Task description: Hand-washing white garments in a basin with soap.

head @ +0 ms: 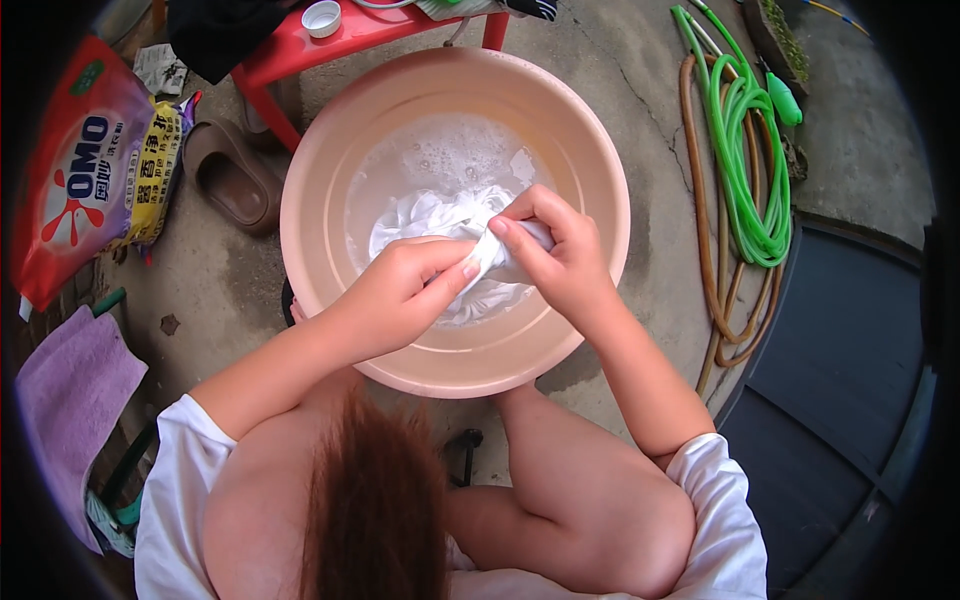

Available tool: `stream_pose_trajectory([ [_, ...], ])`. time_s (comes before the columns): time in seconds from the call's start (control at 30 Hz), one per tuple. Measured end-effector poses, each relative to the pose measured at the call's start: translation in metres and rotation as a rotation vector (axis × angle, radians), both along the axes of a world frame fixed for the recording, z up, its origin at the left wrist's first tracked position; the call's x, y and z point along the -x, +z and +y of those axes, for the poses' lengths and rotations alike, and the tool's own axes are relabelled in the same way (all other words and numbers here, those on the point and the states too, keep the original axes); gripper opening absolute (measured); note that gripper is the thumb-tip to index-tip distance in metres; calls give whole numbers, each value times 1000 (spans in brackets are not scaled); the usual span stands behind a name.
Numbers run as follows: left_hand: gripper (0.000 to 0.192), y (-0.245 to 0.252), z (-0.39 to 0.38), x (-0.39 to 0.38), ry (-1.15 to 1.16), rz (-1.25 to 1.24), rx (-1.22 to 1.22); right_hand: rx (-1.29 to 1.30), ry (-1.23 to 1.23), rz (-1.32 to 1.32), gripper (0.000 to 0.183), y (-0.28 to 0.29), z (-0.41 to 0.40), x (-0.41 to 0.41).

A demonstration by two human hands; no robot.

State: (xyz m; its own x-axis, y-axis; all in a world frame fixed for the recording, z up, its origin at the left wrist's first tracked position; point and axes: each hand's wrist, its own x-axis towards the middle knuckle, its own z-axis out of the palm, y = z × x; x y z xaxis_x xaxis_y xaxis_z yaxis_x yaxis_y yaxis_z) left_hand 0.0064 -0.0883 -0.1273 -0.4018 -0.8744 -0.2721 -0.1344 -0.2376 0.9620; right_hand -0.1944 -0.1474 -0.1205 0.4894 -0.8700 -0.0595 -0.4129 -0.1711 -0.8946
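Observation:
A wide pinkish-beige plastic basin (442, 375) stands on the ground in front of my knees. Soapy water (457, 150) with foam and bubbles lies in its bottom. Partly in that water is a bunched white cloth (427, 214), and a fold of it is raised between my hands. My left hand (409, 289) pinches this fold between thumb and fingers, over the middle of the basin. Just to its right, my right hand (559, 251) grips the same cloth with the thumb on top. The cloth's full shape is hidden by its folds and my hands.
A red plastic stool (277, 45) beyond the basin bears a white cap (322, 19) and dark cloth. At left are an OMO detergent bag (90, 172), a brown clog (232, 176) and a purple towel (82, 405). Coiled green hose (739, 172) lies at right beside dark panels (832, 322).

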Motion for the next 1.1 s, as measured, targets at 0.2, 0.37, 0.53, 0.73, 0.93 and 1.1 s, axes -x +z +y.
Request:
stream_pose_trajectory([
  [0.2,25,-4,1,-1,85,121,-187,-177,-105,-80,17,-3,-1,5],
  [0.37,18,-6,3,8,60,91,-144,129,-5,80,28,8,16,-10],
  [0.53,18,8,5,14,52,70,-101,535,-81,228,37,-13,3,-18],
  [0.73,16,4,4,18,131,113,-185,626,-11,164,33,0,8,-26],
  [0.93,21,1,7,15,-3,66,88,636,-82,354,31,-16,-7,-19],
  [1.1,21,4,3,16,67,76,-86,447,-145,251,34,-12,-4,-15],
])
